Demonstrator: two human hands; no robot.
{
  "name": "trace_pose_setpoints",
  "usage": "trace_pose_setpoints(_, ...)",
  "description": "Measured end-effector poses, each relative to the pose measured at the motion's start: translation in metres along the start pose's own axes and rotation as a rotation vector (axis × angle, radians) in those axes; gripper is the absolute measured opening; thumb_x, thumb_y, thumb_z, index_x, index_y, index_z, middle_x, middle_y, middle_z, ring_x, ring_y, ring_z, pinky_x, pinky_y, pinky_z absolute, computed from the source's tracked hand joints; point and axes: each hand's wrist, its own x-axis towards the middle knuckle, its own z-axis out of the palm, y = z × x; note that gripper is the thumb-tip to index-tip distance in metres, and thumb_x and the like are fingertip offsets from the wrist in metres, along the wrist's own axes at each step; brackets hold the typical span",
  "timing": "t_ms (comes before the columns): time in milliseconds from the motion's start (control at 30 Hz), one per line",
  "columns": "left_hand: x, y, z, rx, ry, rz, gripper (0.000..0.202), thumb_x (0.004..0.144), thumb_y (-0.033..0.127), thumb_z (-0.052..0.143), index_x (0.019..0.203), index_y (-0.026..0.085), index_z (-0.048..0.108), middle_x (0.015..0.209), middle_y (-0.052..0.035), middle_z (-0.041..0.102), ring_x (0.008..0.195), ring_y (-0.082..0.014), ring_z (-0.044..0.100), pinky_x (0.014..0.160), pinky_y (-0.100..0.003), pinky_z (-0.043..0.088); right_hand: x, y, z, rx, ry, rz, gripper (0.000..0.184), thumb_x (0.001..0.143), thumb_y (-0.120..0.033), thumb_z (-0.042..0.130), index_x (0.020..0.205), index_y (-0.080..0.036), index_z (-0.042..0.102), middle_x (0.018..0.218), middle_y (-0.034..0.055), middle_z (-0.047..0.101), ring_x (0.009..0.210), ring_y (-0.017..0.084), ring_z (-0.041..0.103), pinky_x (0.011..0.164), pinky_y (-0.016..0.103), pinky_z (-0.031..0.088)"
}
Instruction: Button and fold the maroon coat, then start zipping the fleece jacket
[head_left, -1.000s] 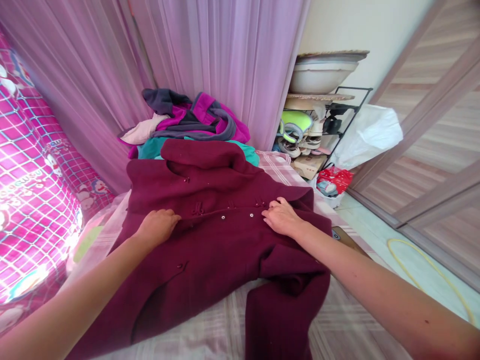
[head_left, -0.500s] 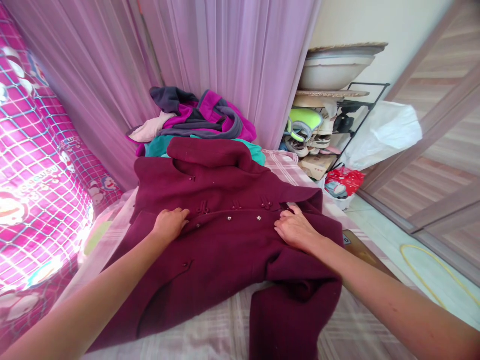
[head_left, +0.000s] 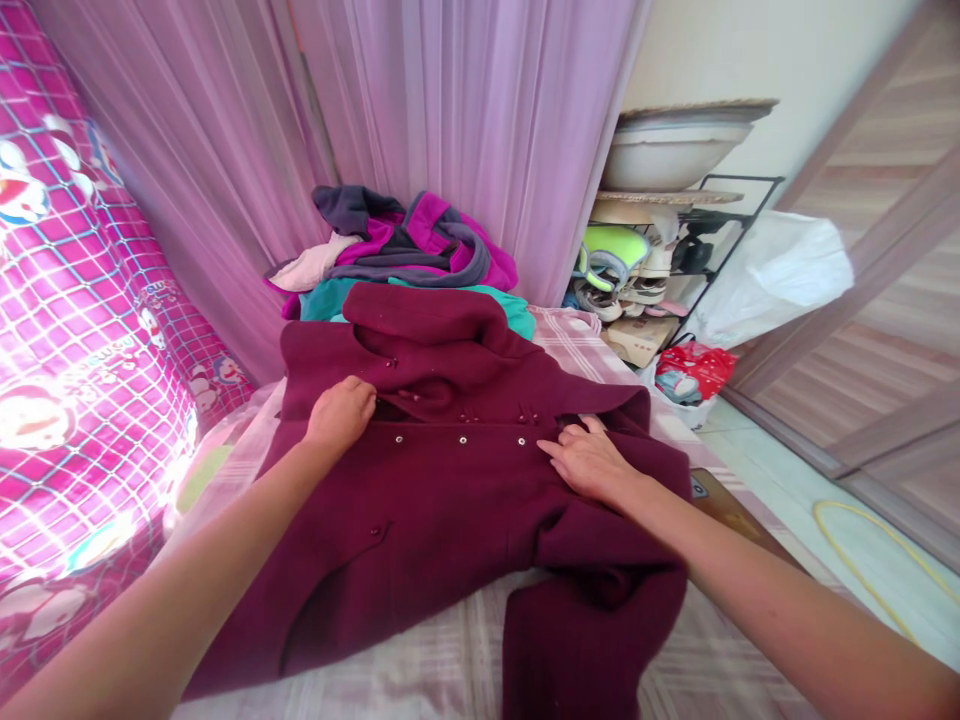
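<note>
A maroon coat (head_left: 442,500) lies spread across a plaid-covered surface, its front opening running sideways between my hands. Along that edge several silver snap buttons show, with knotted fastenings on the flap beyond. My left hand (head_left: 341,412) pinches the front edge near the hem side, where the far flap is rumpled and slightly lifted. At the collar end, my right hand (head_left: 589,457) grips the coat's edge, its index finger pointing out toward the nearest snap. The fingertips of both hands are partly hidden in the cloth. One sleeve (head_left: 592,640) bends down toward me.
Behind the coat lies a heap of purple, grey and teal clothes (head_left: 420,240) against a lilac curtain (head_left: 465,100). A phone (head_left: 701,487) rests at the right edge of the plaid cloth (head_left: 420,660). Further right stand a shoe rack (head_left: 705,280), a red bag (head_left: 697,368) and a wooden door (head_left: 847,350).
My left hand has moved up and away with the coat's edge, rumpling the far flap and baring another snap. My right hand stays by the collar, its index finger now extended. The view shifts slightly.
</note>
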Motion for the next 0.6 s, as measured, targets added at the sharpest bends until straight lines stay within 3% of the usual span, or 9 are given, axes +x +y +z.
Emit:
trace_pose_setpoints(133, 0.02, -0.001, -0.021, -0.096, 0.167, -0.143, 0.035, 0.097, 0.031, 0.036, 0.106, 0.02, 0.068, 0.11, -0.0093, 0.065, 0.101, -0.0234, 0.063, 0.086, -0.033, 0.049, 0.003, 0.002, -0.002, 0.025, -0.004, 0.022, 0.031, 0.097, -0.028, 0.046, 0.112, -0.026, 0.073, 0.1, 0.011, 0.073, 0.103, 0.026, 0.058, 0.098, 0.046, 0.026)
trace_pose_setpoints(233, 0.022, 0.001, -0.033, -0.146, 0.182, -0.165, 0.033, 0.096, 0.033, 0.038, 0.107, 0.021, 0.067, 0.114, -0.0082, 0.064, 0.102, -0.0227, 0.063, 0.088, -0.033, 0.049, 0.007, 0.007, -0.007, -0.017, 0.042, 0.064, 0.03, 0.097, -0.026, 0.046, 0.099, -0.02, 0.075, 0.096, 0.0117, 0.073, 0.099, 0.025, 0.058, 0.093, 0.041, 0.031)
trace_pose_setpoints(333, 0.021, 0.001, -0.042, -0.178, 0.151, -0.159, 0.034, 0.097, 0.034, 0.038, 0.108, 0.019, 0.065, 0.117, -0.0087, 0.063, 0.105, -0.0226, 0.061, 0.091, -0.034, 0.048, 0.015, 0.013, -0.011, -0.11, 0.178, 0.105, 0.04, 0.097, -0.014, 0.038, 0.122, -0.02, 0.067, 0.113, 0.014, 0.068, 0.103, 0.025, 0.056, 0.087, 0.038, 0.034)
trace_pose_setpoints(433, 0.023, 0.0, -0.051, -0.181, 0.126, -0.174, 0.034, 0.097, 0.034, 0.037, 0.11, 0.018, 0.064, 0.118, -0.0093, 0.062, 0.108, -0.0238, 0.059, 0.093, -0.036, 0.047, 0.029, 0.018, -0.015, -0.133, 0.263, 0.186, 0.052, 0.096, -0.01, 0.036, 0.142, -0.028, 0.052, 0.133, 0.0142, 0.058, 0.106, 0.026, 0.055, 0.086, 0.039, 0.036)
trace_pose_setpoints(600, 0.033, 0.0, -0.061, -0.166, 0.143, -0.176, 0.034, 0.097, 0.033, 0.036, 0.109, 0.018, 0.064, 0.118, -0.0092, 0.062, 0.107, -0.024, 0.059, 0.093, -0.037, 0.047, 0.057, 0.034, -0.026, -0.113, 0.238, 0.255, 0.037, 0.098, -0.018, 0.037, 0.111, -0.02, 0.072, 0.12, 0.0165, 0.06, 0.108, 0.029, 0.052, 0.086, 0.04, 0.037)
